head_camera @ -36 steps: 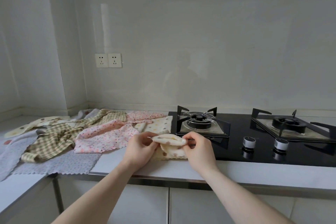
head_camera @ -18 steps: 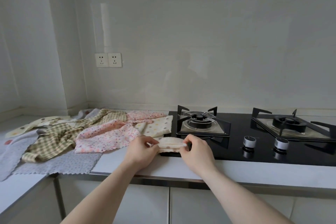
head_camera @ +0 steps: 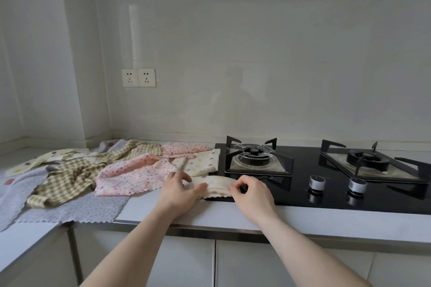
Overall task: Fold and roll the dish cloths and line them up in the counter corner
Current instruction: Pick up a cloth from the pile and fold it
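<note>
A cream dotted dish cloth point(head_camera: 218, 185), folded into a narrow strip, lies on the counter at the front left corner of the hob. My left hand point(head_camera: 179, 190) holds its left end, thumb over the fabric. My right hand point(head_camera: 253, 190) pinches its right end with curled fingers. Loose cloths lie spread to the left: a pink floral one point(head_camera: 130, 173), a green checked one point(head_camera: 70, 172), a grey one point(head_camera: 74, 208), and a cream dotted one point(head_camera: 200, 162).
A black gas hob point(head_camera: 303, 184) with two burners and two knobs point(head_camera: 317, 182) sits right of the hands. The white counter point(head_camera: 233, 216) runs left into a corner. A double wall socket point(head_camera: 138, 77) is on the back wall.
The cream cloth, held up folded between both hands, has come down onto the counter and been flattened into a narrower strip. Both hands lowered with it.
</note>
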